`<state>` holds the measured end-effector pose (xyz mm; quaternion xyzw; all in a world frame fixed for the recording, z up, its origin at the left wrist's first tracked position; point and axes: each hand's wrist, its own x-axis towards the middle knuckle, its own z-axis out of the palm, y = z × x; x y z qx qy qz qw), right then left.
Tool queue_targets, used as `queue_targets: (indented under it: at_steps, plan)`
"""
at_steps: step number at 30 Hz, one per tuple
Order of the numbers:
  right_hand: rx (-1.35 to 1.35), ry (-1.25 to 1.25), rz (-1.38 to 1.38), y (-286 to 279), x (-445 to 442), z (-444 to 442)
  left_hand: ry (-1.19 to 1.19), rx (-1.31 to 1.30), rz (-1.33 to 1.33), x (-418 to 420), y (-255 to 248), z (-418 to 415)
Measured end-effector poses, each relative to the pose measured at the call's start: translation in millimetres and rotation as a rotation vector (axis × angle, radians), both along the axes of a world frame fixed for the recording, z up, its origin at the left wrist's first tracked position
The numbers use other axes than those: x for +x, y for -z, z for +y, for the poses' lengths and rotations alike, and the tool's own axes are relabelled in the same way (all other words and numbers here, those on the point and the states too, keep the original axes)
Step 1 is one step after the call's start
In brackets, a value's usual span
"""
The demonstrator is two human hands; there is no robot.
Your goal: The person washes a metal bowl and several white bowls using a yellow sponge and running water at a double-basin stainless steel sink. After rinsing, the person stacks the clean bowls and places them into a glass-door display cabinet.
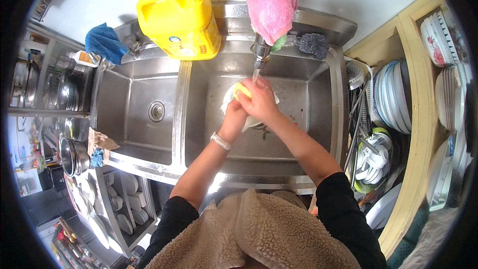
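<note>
My right hand [261,99] is closed around a yellow sponge or cloth [242,90], part of which shows between the fingers. My left hand [235,117] presses against it from below and the left, its fingers mostly hidden. A thin stream of water from the faucet [262,53] runs onto the right hand. Under both hands, white dishware [251,123] lies in the right basin [291,153] of the steel sink; the hands cover most of it. Small red and green food scraps [266,133] lie on the basin floor.
A yellow detergent jug with a pump [179,26] stands behind the divider. A pink cloth [272,3] hangs over the faucet, beside a dark scrubber [313,45]. The left basin [140,89] has a drain. Stacked plates [392,95] fill the shelf at right.
</note>
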<state>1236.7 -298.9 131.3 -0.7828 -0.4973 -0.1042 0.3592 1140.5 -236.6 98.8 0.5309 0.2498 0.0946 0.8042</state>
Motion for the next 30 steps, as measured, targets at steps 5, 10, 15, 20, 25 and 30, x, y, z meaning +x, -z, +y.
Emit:
queue_targets:
  at_steps: [5,10,15,20,25,30]
  plan:
    - [0.547,0.086,1.47,46.8,27.2,-12.2,-0.045,-0.189,-0.022,1.8,-29.8,-5.7]
    - [1.033,0.247,1.804,69.8,-3.7,-5.9,-0.289,-0.34,-0.191,16.6,-33.3,-21.5]
    - [0.518,0.377,1.239,60.9,-43.8,1.5,-0.201,-0.155,-0.085,6.3,14.2,-13.8]
    - [0.424,0.453,1.263,84.2,13.3,0.6,-0.15,-0.264,-0.079,2.2,-20.6,-31.0]
    - [0.304,0.367,0.938,43.5,-34.1,-11.7,-0.236,-0.423,-0.155,4.6,-2.8,-11.3]
    - [0.32,0.144,0.804,51.1,-42.2,-20.6,-0.226,-0.545,-0.182,-1.4,8.5,-7.8]
